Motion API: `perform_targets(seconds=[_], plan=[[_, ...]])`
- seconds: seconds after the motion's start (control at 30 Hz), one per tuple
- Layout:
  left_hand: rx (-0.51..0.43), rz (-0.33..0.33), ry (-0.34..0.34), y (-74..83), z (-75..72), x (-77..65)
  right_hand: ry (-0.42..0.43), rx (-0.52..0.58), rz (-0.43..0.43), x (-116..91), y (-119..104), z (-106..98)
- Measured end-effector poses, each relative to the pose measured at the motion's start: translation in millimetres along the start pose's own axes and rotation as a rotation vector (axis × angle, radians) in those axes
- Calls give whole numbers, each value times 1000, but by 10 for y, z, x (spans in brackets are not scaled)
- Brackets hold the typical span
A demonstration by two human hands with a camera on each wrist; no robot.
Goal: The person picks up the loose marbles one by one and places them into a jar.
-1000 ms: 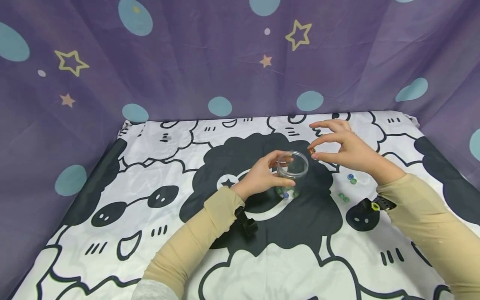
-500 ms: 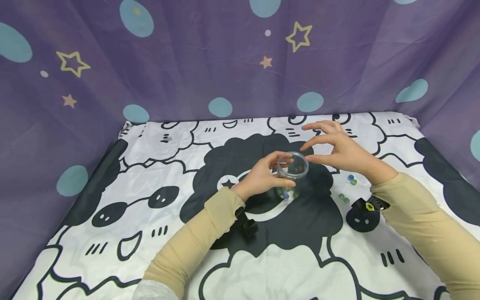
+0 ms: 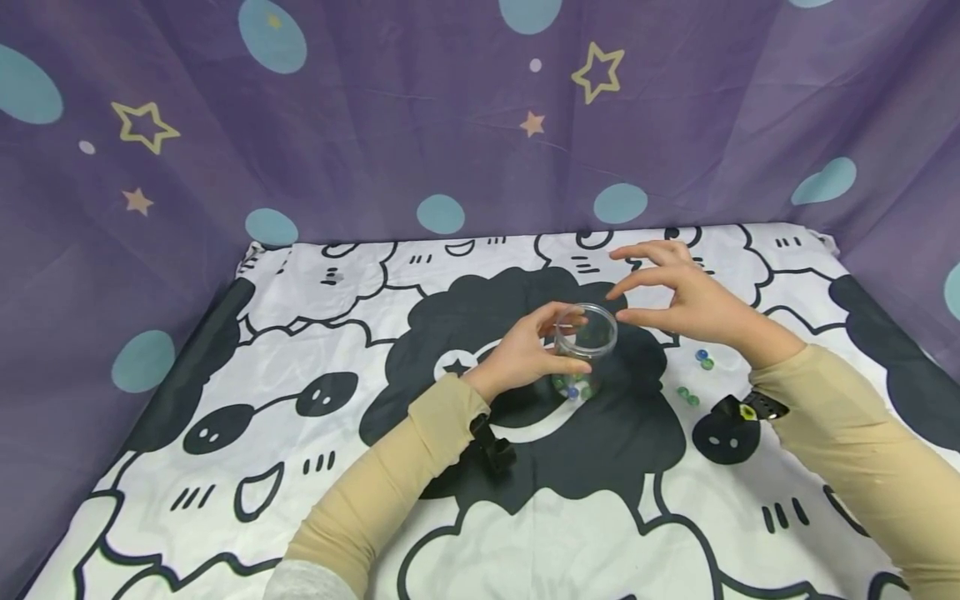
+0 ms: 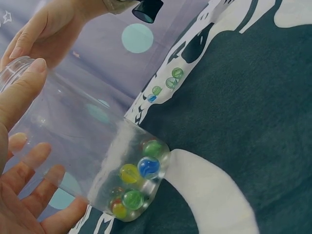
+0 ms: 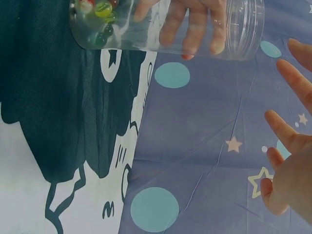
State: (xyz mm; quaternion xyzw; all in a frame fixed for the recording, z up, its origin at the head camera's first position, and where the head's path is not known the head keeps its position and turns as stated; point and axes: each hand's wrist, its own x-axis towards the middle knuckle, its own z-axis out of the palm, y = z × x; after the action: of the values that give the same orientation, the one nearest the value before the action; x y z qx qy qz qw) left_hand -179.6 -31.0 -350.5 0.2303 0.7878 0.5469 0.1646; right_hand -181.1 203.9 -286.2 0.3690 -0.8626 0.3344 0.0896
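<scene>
1. Right hand [image 3: 686,304]: empty, fingers apart, beside the mouth of the jar [image 4: 92,131]. Amber marble pinched a second ago gone; judged dropped in, one fewer outside.
2. Left hand [image 3: 521,354]: grips jar, mouth up.
3. Inside marbles [image 4: 148,167]: at jar's bottom.
4. Loose marbles [image 3: 707,364]: four on counter [image 3: 540,550], right of jar.

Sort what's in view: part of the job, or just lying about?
Part of the job:
left hand, gripping the clear jar
marbles inside
right hand, holding nothing visible
probably the four loose marbles

Just there:
patterned cloth
purple curtain
black wrist gear
</scene>
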Motion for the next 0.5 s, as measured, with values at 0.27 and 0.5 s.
perform_targets(seconds=[0.27,0.5], plan=[[-1,3,-3,3,4,3,-11,3,26,-37,39,-44],[0,14,-2,0,-4,7,5,-6,29,-60,77,-81]])
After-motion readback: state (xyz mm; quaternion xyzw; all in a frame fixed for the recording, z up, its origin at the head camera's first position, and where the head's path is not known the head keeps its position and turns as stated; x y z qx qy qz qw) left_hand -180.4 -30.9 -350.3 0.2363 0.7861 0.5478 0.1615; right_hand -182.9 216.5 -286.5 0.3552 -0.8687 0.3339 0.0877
